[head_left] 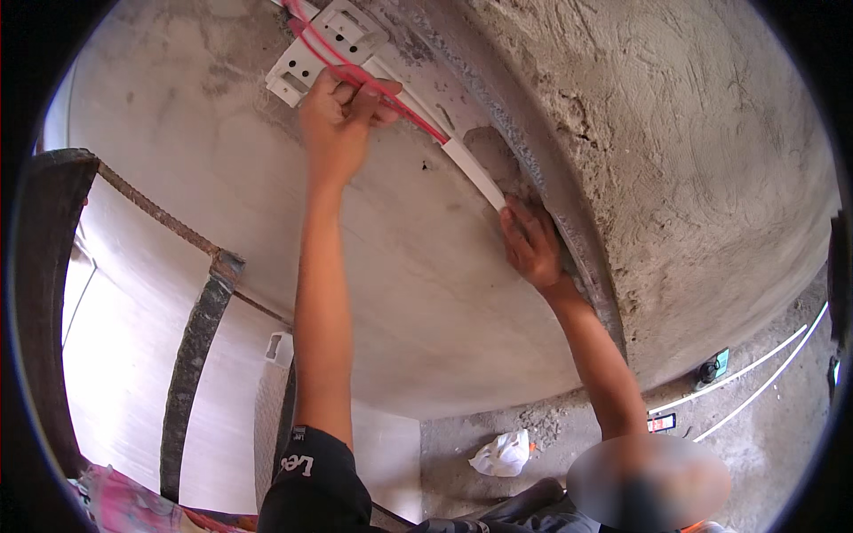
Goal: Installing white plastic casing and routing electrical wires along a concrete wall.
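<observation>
My left hand (345, 115) is closed on red electrical wires (410, 115) in front of the wall. Just above it, a white mounting box (329, 49) with several dark holes is fixed to the wall. From the box, a narrow white trunking base (413, 93) runs down to the right. The wires enter the top end of a white trunking cover (474, 171). At that cover's lower end my right hand (533, 244) bends its fingers over the strip, against the wall; part of its grip is hidden.
A metal ledge (569, 209) curves beside the trunking, next to rough plaster (702, 151). Rusty metal framing (191, 373) stands at left. On the floor lie a white plastic bag (502, 453), long white strips (755, 377) and a dark device (711, 366). A blurred patch covers the lower right.
</observation>
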{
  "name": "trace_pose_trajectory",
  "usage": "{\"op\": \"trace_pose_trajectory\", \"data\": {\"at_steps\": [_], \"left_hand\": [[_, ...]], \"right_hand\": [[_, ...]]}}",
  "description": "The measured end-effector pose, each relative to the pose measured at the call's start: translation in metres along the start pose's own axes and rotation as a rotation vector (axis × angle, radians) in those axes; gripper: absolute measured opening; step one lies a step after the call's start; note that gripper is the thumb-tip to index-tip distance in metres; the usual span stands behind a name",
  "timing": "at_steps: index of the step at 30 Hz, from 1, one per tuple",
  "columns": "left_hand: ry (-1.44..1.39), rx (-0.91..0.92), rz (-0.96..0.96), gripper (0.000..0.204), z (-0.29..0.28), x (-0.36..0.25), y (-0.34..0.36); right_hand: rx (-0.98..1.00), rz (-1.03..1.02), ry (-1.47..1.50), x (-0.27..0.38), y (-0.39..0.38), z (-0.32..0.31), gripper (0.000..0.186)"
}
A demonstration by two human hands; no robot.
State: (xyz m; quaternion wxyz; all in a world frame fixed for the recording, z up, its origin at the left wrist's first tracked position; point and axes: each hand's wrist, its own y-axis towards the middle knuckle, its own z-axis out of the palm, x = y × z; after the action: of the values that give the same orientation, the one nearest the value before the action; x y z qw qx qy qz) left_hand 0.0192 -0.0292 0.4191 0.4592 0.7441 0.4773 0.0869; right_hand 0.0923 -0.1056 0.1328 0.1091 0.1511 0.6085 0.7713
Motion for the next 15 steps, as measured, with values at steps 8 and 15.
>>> {"op": "trace_pose_trajectory", "data": {"at_steps": [8, 15], "left_hand": [[-0.827, 0.487, -0.117, 0.012, -0.023, 0.010, 0.001], [-0.238, 0.091, -0.107, 0.019, -0.010, 0.007, -0.004]], "right_hand": [[0.039, 0.010, -0.050, 0.009, 0.013, -0.006, 0.018], [-0.043, 0.058, -0.006, 0.011, 0.014, -0.002, 0.024]]}}
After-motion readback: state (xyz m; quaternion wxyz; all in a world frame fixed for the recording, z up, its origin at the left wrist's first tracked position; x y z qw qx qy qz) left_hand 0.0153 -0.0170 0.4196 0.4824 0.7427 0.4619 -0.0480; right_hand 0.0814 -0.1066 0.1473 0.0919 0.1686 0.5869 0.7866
